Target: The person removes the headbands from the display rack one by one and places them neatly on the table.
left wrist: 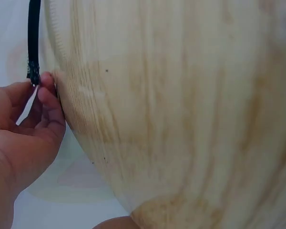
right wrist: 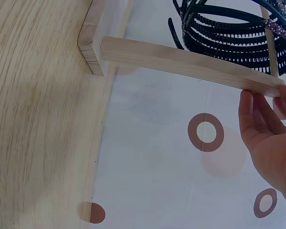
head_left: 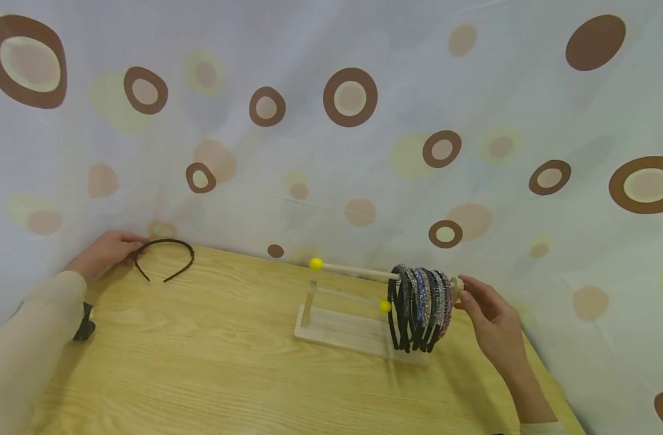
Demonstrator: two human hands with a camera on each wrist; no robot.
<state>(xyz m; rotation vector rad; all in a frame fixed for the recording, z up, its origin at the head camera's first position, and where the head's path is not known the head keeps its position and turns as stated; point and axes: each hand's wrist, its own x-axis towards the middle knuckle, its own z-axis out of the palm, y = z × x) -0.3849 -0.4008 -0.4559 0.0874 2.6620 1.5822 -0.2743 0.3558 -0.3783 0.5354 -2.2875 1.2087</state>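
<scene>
At the table's far left corner, my left hand [head_left: 105, 252] pinches one side of a thin black headband [head_left: 171, 240] between thumb and fingers; the left wrist view shows the headband [left wrist: 34, 38] rising from the fingertips. On the right, my right hand [head_left: 494, 326] grips the top of the upright post [right wrist: 190, 62] of a wooden headband stand [head_left: 323, 334]. Several glittery headbands [head_left: 422, 302], among them black, blue, silver and pink ones, hang bunched on the stand's upper rod [head_left: 358, 272] close to that hand.
A yellow ball [head_left: 316, 264] caps the upper rod's left end, and another yellow ball [head_left: 385, 306] caps a lower rod. Patterned sheeting [head_left: 310, 157] with brown rings stands behind the wood-grain table [head_left: 201, 362] and along its sides.
</scene>
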